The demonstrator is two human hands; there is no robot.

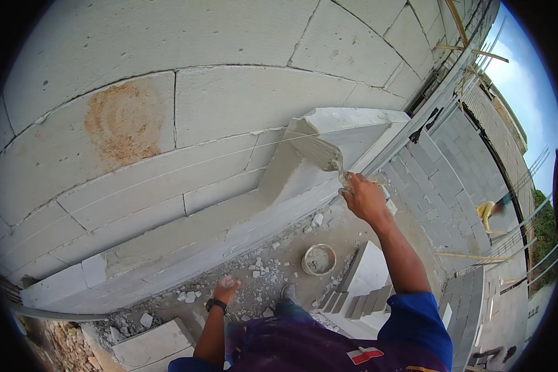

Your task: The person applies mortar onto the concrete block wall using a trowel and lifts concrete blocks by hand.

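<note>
My right hand [361, 197] is closed round the handle of a trowel [321, 152], whose blade lies against the mortar-smeared end of a pale block [347, 137] on the low wall. Grey mortar [192, 226] coats the top of that wall to the left of the block. A thin string [217, 144] runs along the wall and passes by the blade. My left hand [225, 289] hangs low over the rubble, its fingers apart and nothing in them.
A bucket of mortar [319, 259] stands on the floor among broken chips. Stacked blocks [366, 279] lie near my right side, and more blocks [152, 344] at the lower left. Behind is a tall block wall [229, 37]. A person in yellow [486, 214] is far off at the right.
</note>
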